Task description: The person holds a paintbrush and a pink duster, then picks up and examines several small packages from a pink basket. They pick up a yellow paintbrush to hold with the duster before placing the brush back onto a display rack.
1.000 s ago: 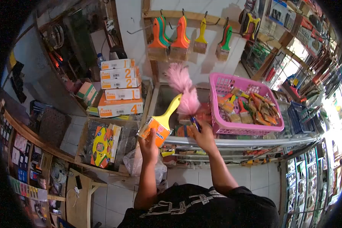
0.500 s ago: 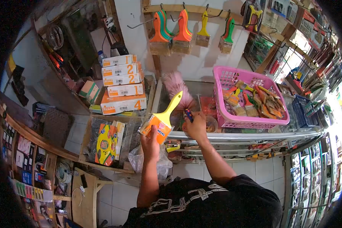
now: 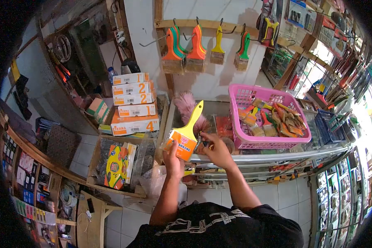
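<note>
My left hand (image 3: 175, 161) is closed round the lower part of a paintbrush (image 3: 193, 120) with a yellow handle and an orange printed sleeve over its bristles. The handle points up, tilted to the right. Just right of it, my right hand (image 3: 219, 152) has its fingers curled at the handle end of a pink feather duster (image 3: 187, 106), which lies on the glass counter. The paintbrush partly covers the duster's handle, so the grip is only partly visible. A pink basket (image 3: 239, 145) of paintbrushes stands to the right of my right hand.
Stacked white-and-orange boxes (image 3: 134, 124) stand at left, above an open box (image 3: 137, 188) with a yellow-red pack. More paintbrushes (image 3: 196, 47) hang from wall hooks. A blue basket (image 3: 330, 126) sits right of the pink one. A metal rail (image 3: 273, 154) edges the counter.
My left hand has brought the paintbrush rightward, closer to my right hand. The whole view has shifted, with the counter now lower in it. My right hand stays by the duster's handle.
</note>
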`<state>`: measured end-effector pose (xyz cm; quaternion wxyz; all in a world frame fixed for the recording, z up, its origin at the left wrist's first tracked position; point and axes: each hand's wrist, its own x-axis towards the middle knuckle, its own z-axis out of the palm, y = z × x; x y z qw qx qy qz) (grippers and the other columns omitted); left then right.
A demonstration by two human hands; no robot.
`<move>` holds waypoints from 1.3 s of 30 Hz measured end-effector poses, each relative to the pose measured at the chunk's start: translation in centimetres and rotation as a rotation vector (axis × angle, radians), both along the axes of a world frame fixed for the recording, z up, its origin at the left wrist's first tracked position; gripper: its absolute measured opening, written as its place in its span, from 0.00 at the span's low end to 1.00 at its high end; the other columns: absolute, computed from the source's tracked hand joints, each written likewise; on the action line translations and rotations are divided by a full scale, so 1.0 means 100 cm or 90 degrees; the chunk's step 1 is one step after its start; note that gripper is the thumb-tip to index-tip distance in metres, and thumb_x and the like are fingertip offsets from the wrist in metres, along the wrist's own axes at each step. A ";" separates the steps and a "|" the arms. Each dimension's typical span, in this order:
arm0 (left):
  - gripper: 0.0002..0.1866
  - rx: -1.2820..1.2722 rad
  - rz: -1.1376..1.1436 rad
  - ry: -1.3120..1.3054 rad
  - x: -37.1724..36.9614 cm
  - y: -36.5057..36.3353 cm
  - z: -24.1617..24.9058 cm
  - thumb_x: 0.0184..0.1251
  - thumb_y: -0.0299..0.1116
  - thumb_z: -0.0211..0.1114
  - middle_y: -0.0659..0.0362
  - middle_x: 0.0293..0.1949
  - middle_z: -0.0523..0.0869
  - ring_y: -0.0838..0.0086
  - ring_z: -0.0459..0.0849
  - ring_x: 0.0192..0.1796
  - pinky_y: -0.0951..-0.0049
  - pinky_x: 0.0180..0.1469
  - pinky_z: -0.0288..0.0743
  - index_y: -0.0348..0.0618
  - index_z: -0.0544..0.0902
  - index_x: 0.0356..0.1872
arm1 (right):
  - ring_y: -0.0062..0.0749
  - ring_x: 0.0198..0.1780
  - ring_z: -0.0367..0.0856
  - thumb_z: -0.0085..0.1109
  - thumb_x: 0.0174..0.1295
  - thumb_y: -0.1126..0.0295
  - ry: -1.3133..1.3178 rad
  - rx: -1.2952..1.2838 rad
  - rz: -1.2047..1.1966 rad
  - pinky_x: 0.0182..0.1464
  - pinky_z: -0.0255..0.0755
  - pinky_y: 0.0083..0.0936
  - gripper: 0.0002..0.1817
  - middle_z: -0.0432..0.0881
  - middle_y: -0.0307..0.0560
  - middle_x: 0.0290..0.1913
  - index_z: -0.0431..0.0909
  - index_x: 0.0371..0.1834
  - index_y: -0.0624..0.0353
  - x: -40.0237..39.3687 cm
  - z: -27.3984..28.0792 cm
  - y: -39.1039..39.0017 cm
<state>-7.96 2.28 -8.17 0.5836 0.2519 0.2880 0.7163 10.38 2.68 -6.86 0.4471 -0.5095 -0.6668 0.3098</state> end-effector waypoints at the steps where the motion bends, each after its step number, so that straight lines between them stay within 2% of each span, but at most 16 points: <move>1: 0.20 0.012 -0.021 -0.012 0.002 0.002 -0.001 0.77 0.39 0.68 0.59 0.55 0.85 0.70 0.86 0.57 0.65 0.58 0.80 0.41 0.78 0.62 | 0.26 0.47 0.82 0.67 0.61 0.80 0.069 -0.037 0.050 0.53 0.77 0.25 0.30 0.81 0.48 0.51 0.78 0.70 0.62 0.001 0.005 -0.004; 2: 0.19 0.023 -0.042 -0.024 0.007 0.004 -0.001 0.77 0.39 0.68 0.59 0.55 0.86 0.70 0.86 0.57 0.65 0.58 0.80 0.41 0.79 0.62 | 0.23 0.46 0.78 0.65 0.63 0.79 0.075 -0.050 0.107 0.49 0.76 0.23 0.34 0.80 0.50 0.55 0.72 0.75 0.63 0.004 0.001 -0.003; 5: 0.18 0.026 -0.094 -0.068 0.023 0.003 0.016 0.78 0.39 0.66 0.59 0.54 0.86 0.71 0.86 0.55 0.65 0.59 0.78 0.40 0.80 0.61 | 0.22 0.45 0.79 0.67 0.65 0.78 0.214 -0.042 0.132 0.48 0.76 0.23 0.37 0.80 0.46 0.56 0.65 0.79 0.66 -0.003 0.021 -0.016; 6: 0.18 0.034 -0.114 -0.062 0.025 0.003 0.020 0.78 0.39 0.66 0.59 0.54 0.86 0.71 0.86 0.55 0.66 0.59 0.78 0.40 0.80 0.61 | 0.19 0.41 0.78 0.69 0.67 0.78 0.243 -0.039 0.139 0.44 0.76 0.22 0.40 0.81 0.42 0.52 0.59 0.81 0.68 -0.004 0.024 -0.015; 9: 0.19 0.056 -0.150 -0.032 0.029 0.004 0.030 0.78 0.37 0.66 0.58 0.55 0.85 0.72 0.85 0.56 0.67 0.61 0.76 0.38 0.79 0.63 | 0.17 0.37 0.78 0.69 0.69 0.76 0.242 -0.045 0.076 0.40 0.76 0.21 0.37 0.82 0.41 0.45 0.63 0.79 0.67 -0.005 0.043 -0.016; 13: 0.20 0.167 -0.154 0.082 0.014 0.010 0.050 0.78 0.32 0.65 0.57 0.57 0.85 0.73 0.83 0.59 0.69 0.65 0.74 0.34 0.78 0.65 | 0.18 0.44 0.83 0.66 0.71 0.77 0.194 0.016 0.059 0.44 0.77 0.20 0.30 0.84 0.43 0.52 0.68 0.75 0.67 -0.001 0.054 -0.006; 15: 0.20 0.194 -0.150 0.182 -0.005 0.013 0.063 0.76 0.27 0.66 0.54 0.58 0.85 0.73 0.83 0.62 0.70 0.67 0.74 0.30 0.76 0.65 | 0.18 0.44 0.83 0.65 0.72 0.77 0.099 0.046 0.043 0.43 0.78 0.20 0.29 0.84 0.43 0.52 0.69 0.74 0.67 -0.001 0.070 -0.008; 16: 0.20 0.209 -0.145 0.247 -0.014 0.016 0.069 0.76 0.26 0.66 0.53 0.59 0.85 0.73 0.83 0.62 0.70 0.67 0.74 0.29 0.76 0.65 | 0.19 0.44 0.83 0.63 0.73 0.77 0.099 0.126 0.046 0.44 0.79 0.21 0.27 0.85 0.43 0.50 0.69 0.74 0.67 -0.006 0.074 -0.005; 19: 0.21 0.246 -0.148 0.356 -0.041 0.027 0.079 0.74 0.21 0.68 0.52 0.58 0.86 0.73 0.84 0.62 0.71 0.67 0.76 0.28 0.75 0.65 | 0.19 0.45 0.84 0.61 0.74 0.78 0.113 0.130 0.089 0.46 0.81 0.22 0.26 0.86 0.44 0.50 0.69 0.74 0.67 -0.017 0.086 0.005; 20: 0.21 0.261 -0.145 0.390 -0.050 0.030 0.085 0.73 0.21 0.68 0.52 0.58 0.86 0.73 0.84 0.61 0.71 0.66 0.76 0.28 0.76 0.64 | 0.32 0.49 0.86 0.67 0.70 0.76 0.175 0.065 0.075 0.50 0.82 0.30 0.26 0.85 0.56 0.56 0.74 0.71 0.64 -0.022 0.093 0.003; 21: 0.21 0.274 -0.142 0.424 -0.057 0.033 0.092 0.73 0.21 0.68 0.52 0.58 0.87 0.73 0.85 0.61 0.71 0.66 0.77 0.28 0.76 0.64 | 0.32 0.48 0.86 0.67 0.70 0.76 0.152 0.094 0.075 0.49 0.82 0.30 0.26 0.85 0.56 0.56 0.75 0.70 0.64 -0.027 0.099 0.006; 27: 0.25 0.297 -0.121 0.447 -0.092 0.071 0.113 0.70 0.23 0.73 0.54 0.52 0.88 0.76 0.87 0.54 0.77 0.56 0.82 0.32 0.75 0.64 | 0.36 0.43 0.87 0.65 0.70 0.77 0.010 0.226 0.060 0.43 0.82 0.32 0.24 0.85 0.58 0.51 0.75 0.69 0.64 -0.059 0.156 0.025; 34: 0.27 0.309 -0.117 0.397 -0.119 0.103 0.128 0.70 0.23 0.74 0.54 0.50 0.88 0.76 0.88 0.52 0.78 0.54 0.83 0.32 0.73 0.66 | 0.46 0.48 0.92 0.64 0.71 0.76 -0.028 0.197 0.031 0.49 0.85 0.35 0.19 0.86 0.62 0.54 0.78 0.64 0.68 -0.097 0.187 0.055; 37: 0.27 0.318 -0.113 0.385 -0.129 0.118 0.130 0.71 0.22 0.73 0.53 0.48 0.88 0.76 0.88 0.51 0.78 0.53 0.84 0.33 0.72 0.67 | 0.25 0.37 0.88 0.64 0.72 0.76 -0.041 0.201 0.038 0.40 0.82 0.27 0.21 0.87 0.53 0.49 0.77 0.66 0.65 -0.109 0.194 0.066; 39: 0.29 0.316 -0.125 0.361 -0.134 0.128 0.130 0.71 0.22 0.73 0.52 0.48 0.88 0.75 0.89 0.50 0.77 0.53 0.84 0.34 0.70 0.69 | 0.25 0.37 0.88 0.64 0.72 0.76 -0.077 0.236 0.029 0.41 0.83 0.27 0.20 0.87 0.52 0.49 0.77 0.66 0.65 -0.114 0.199 0.075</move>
